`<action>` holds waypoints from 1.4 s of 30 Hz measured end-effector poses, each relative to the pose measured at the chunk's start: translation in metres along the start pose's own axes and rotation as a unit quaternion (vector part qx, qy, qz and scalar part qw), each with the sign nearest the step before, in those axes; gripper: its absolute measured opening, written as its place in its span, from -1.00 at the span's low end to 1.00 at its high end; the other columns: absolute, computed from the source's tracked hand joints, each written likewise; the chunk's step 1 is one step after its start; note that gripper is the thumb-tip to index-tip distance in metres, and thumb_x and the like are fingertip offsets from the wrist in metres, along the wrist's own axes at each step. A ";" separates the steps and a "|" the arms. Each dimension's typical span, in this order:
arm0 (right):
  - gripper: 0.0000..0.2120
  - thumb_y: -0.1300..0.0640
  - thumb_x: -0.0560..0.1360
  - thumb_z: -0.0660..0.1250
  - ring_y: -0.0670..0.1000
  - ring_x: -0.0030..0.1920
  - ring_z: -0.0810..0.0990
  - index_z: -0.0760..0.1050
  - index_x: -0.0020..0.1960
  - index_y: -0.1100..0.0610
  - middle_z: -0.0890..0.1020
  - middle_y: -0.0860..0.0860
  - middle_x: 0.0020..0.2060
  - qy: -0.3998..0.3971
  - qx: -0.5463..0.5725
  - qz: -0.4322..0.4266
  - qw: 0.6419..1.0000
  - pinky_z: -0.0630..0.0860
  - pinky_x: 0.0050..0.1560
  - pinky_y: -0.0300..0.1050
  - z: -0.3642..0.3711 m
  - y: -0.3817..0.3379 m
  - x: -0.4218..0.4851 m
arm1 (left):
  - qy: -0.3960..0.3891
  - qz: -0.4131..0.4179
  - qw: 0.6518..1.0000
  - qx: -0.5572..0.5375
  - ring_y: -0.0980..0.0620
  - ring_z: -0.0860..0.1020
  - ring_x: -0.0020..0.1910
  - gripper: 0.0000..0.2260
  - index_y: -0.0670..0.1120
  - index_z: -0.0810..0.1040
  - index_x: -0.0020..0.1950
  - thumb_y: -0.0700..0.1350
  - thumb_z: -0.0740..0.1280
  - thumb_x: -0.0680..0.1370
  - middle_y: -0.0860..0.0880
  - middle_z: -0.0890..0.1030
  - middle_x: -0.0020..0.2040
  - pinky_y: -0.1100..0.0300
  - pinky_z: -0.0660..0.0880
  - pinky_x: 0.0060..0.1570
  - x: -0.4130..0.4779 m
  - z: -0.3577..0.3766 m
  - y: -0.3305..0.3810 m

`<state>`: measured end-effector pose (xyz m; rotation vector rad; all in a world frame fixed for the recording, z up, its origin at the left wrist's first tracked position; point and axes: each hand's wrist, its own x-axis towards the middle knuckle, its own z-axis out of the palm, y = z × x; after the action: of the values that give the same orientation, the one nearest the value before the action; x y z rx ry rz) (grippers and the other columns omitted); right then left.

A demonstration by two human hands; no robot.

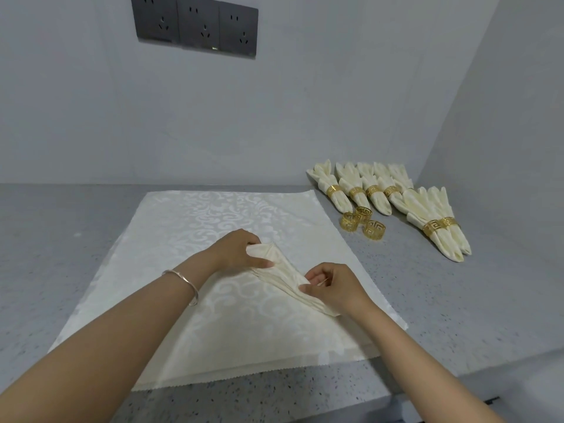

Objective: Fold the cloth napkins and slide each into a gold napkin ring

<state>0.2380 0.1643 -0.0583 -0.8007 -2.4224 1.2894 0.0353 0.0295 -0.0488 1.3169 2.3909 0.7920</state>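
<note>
Pleated napkin: a cream cloth gathered into a narrow, layered bundle, the pleated napkin [283, 276] lies slantwise between both hands, its far end up left and its pointed near end down right.
Where it rests: on top of the stack of flat napkins [213, 215], near the middle of that stack.
Left hand: the left hand [236, 250] grips the wider far end, thumb along the near side and fingers curled over the top.
Right hand: the right hand [332, 285] pinches the pleats close to the pointed end, thumb and fingertips pressed together on the cloth.
Stack: cream damask with a scroll pattern, spread flat; several layered edges show along the side nearest the person.
Loose gold rings: three loose gold rings [363, 213] with a cut-out key pattern stand clustered just off the stack's far right corner.
Finished napkins: six finished napkins [366, 190], each in a gold ring, lie to the right of the stack, four in a row by the wall [305, 117] and two nearer, side by side.
Countertop: a grey speckled countertop [61, 239] bears everything.
Bracelet: a thin silver bracelet [186, 283] circles the left wrist.
Wall fitting: a dark three-gang socket panel [195, 24] sits high on the wall.
</note>
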 end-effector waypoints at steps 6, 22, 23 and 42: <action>-0.73 0.03 0.33 0.56 -0.14 -0.38 0.43 0.54 -0.11 0.12 0.50 -0.09 -0.37 -0.015 -0.055 0.029 0.998 0.34 -0.38 -0.36 -0.004 -0.003 0.005 | 0.089 0.172 0.974 0.115 0.16 0.43 0.15 -0.60 0.08 0.51 0.25 -0.05 0.47 0.43 0.16 0.52 0.18 0.24 0.32 0.11 -0.012 0.003 0.020; -0.82 0.14 0.48 0.40 -0.15 -0.42 0.60 0.57 0.02 0.21 0.67 -0.02 -0.33 -0.146 0.283 0.195 0.928 0.46 -0.47 -0.32 -0.034 -0.015 0.009 | 0.176 0.267 0.944 0.080 0.06 0.55 -0.09 -0.76 0.02 0.61 0.04 0.07 0.36 0.43 0.10 0.63 -0.10 0.19 0.34 0.09 -0.014 0.050 0.030; -0.82 0.14 0.48 0.39 -0.16 -0.41 0.60 0.58 0.04 0.20 0.67 -0.03 -0.32 -0.144 0.285 0.194 0.928 0.47 -0.47 -0.33 -0.037 -0.014 0.009 | 0.168 0.267 0.945 0.082 0.05 0.54 -0.12 -0.74 0.02 0.62 0.03 0.11 0.31 0.45 0.10 0.63 -0.12 0.25 0.31 0.06 -0.011 0.052 0.031; -0.25 -0.01 0.42 0.46 0.12 0.42 0.30 0.19 0.48 0.14 0.30 0.09 0.45 0.178 -0.017 0.076 0.981 0.29 0.37 0.02 -0.125 0.091 0.131 | 0.064 0.115 0.927 0.351 -0.02 0.54 0.04 -0.76 -0.01 0.53 0.15 0.06 0.28 0.55 -0.01 0.60 0.03 0.21 0.29 -0.16 0.082 0.045 0.105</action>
<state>0.2238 0.3664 -0.0642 -1.1365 -2.1366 1.0502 0.0859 0.1582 -0.0222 1.8737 2.7852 0.0355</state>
